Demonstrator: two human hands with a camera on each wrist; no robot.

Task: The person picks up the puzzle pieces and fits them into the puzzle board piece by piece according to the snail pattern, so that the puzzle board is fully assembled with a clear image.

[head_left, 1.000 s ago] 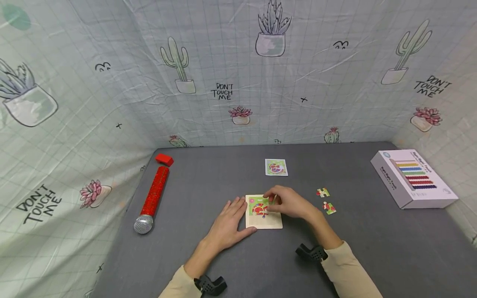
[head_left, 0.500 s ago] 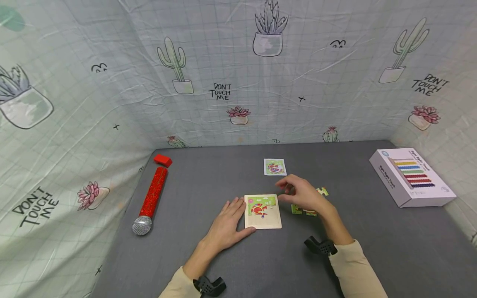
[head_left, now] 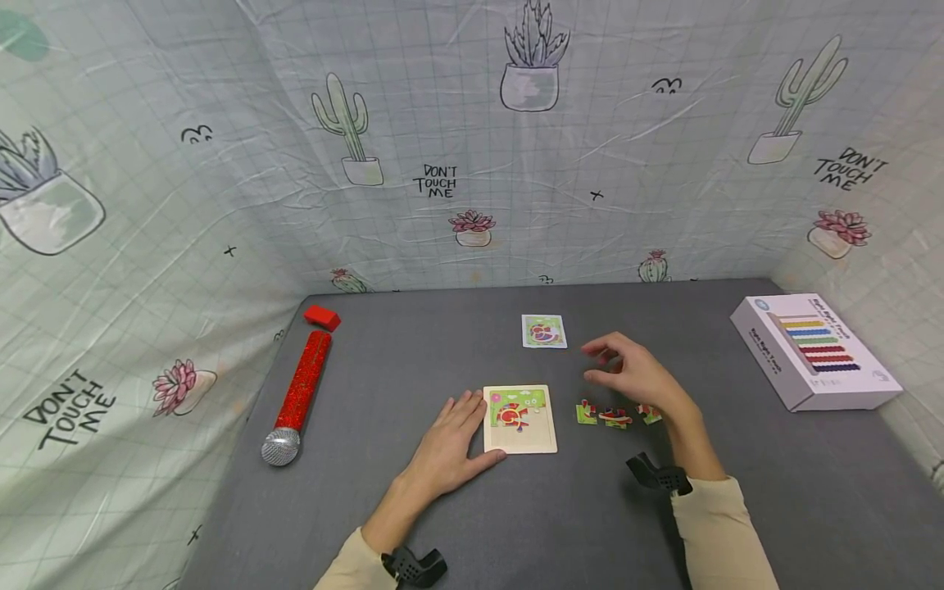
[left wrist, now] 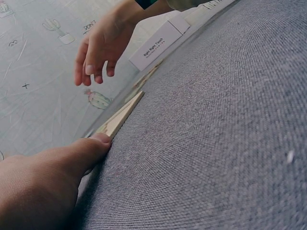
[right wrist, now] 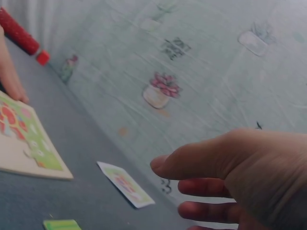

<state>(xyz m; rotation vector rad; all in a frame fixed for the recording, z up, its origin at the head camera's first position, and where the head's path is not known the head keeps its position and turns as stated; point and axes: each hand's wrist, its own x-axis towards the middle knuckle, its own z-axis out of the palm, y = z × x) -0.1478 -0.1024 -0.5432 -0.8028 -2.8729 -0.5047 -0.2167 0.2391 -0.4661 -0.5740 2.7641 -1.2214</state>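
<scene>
A square wooden jigsaw tray (head_left: 542, 438) lies mid-table, its upper part filled with a green and red picture and its lower part bare wood. My left hand (head_left: 448, 449) rests flat along its left side; in the left wrist view the thumb (left wrist: 98, 141) touches the tray's edge. My right hand (head_left: 642, 378) hovers to the right of the tray, fingers loosely bent, nothing between them. Below it lie jigsaw pieces: a green and red one (head_left: 586, 413), a red one (head_left: 615, 419) and another (head_left: 649, 415) partly behind the wrist.
Beyond the tray lies a small picture card (head_left: 544, 332). A red microphone (head_left: 302, 385) and a red block (head_left: 322, 317) lie at the left. At the right stands a white box (head_left: 819, 352) printed with coloured bars. A patterned curtain (head_left: 413, 238) hangs around the table.
My right hand has left the tray and moved right and away from me, over the loose pieces. The left hand stays at the tray's side. The tray's picture is now uncovered.
</scene>
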